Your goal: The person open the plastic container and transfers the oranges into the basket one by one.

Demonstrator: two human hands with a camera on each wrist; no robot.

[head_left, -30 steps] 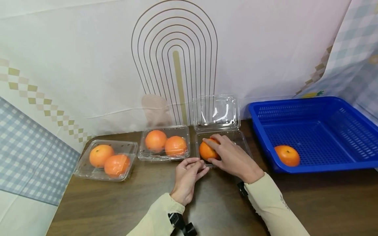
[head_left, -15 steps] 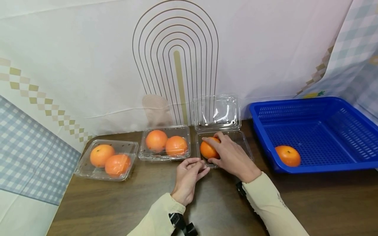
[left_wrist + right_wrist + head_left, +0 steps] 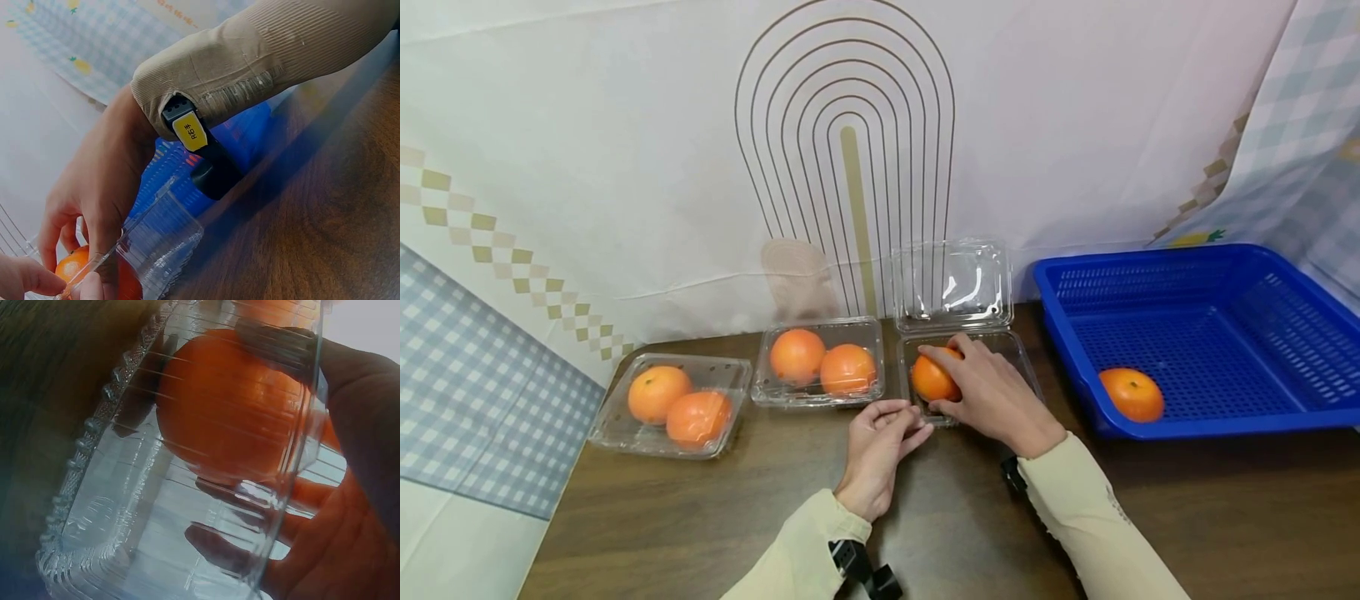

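Slightly rightward since the earlier frame, the orange [image 3: 931,383] has shifted with our right hand [image 3: 996,396], inside the clear box [image 3: 1017,360] near the back edge of the surface [image 3: 700,517]. Round, showing no long axis, it lies just left of our right hand, which arches over it with fingers clamped on it. Our left hand [image 3: 878,454], farther off, pinches the box's near rim.

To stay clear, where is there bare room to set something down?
Bare table lies in front of the leftmost box, left of the left sleeve, and in front of the blue basket, right of the right sleeve. The basket is free right of its orange. The open box is crowded by left hand, right hand and middle box.
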